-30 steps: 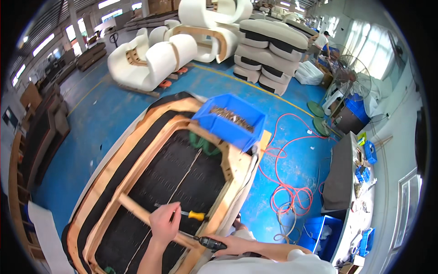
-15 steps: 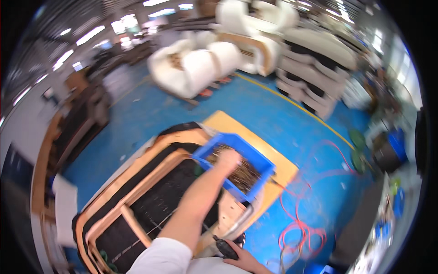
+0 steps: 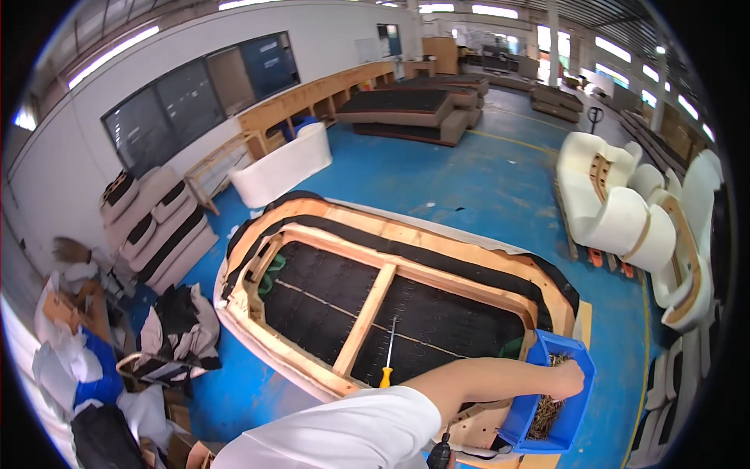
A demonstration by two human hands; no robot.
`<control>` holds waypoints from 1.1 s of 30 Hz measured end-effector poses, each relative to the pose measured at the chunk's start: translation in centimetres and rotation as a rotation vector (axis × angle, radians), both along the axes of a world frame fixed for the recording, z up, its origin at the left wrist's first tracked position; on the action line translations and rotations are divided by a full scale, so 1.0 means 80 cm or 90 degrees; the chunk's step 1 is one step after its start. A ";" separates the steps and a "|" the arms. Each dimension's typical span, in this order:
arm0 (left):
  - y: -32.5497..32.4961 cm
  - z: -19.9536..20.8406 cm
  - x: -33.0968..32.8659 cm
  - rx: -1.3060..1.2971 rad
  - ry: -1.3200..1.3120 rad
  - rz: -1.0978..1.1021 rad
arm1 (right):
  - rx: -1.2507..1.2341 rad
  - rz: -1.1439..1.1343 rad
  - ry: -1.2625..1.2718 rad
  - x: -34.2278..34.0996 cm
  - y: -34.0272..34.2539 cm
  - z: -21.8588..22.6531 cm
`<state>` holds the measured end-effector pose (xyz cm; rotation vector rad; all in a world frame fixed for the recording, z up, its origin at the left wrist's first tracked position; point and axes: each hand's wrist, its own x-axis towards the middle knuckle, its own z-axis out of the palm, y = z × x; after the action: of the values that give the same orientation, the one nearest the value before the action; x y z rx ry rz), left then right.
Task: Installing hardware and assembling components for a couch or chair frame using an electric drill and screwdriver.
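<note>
My left hand (image 3: 569,381) is down in a blue plastic bin (image 3: 584,406), closed, with its fingertips hidden among many thin brownish screw- or nail-like pieces (image 3: 544,418). The bin rests on the right end of a padded wooden sofa frame (image 3: 367,301), whose inside is backed with black fabric. At the bottom edge my right hand (image 3: 451,463) shows only a sliver, beside a black power driver (image 3: 440,452) that it grips. A screwdriver with a yellow handle (image 3: 386,377) lies on the frame near my left forearm.
Scraps and bags (image 3: 98,367) pile up at the lower left, near stacked cushions (image 3: 168,227). A white curved foam piece (image 3: 285,166) stands behind the frame. White foam-covered chair frames (image 3: 617,203) are at the right, dark sofa parts (image 3: 414,109) farther back.
My view has swung left, so the bin and frame sit farther right and the wall shows. My left hand stays in the bin; my right hand has mostly slipped below the lower edge.
</note>
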<state>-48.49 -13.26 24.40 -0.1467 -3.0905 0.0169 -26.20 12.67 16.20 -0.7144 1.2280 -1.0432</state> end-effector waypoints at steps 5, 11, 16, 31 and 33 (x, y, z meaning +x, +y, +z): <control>-0.062 0.071 0.180 0.517 0.235 0.126 | -0.005 0.013 -0.004 -0.007 -0.019 -0.001; -0.092 -0.028 0.551 1.321 0.279 0.466 | -0.025 0.040 -0.001 0.038 -0.080 0.002; -0.043 -0.108 0.778 1.381 0.403 0.837 | 0.061 0.063 -0.035 0.105 -0.138 -0.013; -0.213 -0.158 1.071 1.720 0.758 0.652 | 0.143 0.333 -0.067 0.484 -0.415 0.048; -0.223 -0.144 1.093 1.730 0.838 0.624 | 0.187 0.332 -0.111 0.494 -0.436 0.051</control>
<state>38.97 -31.06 12.87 0.8193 0.0167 -2.0444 13.29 -22.19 20.30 -0.6492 0.9443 -0.4699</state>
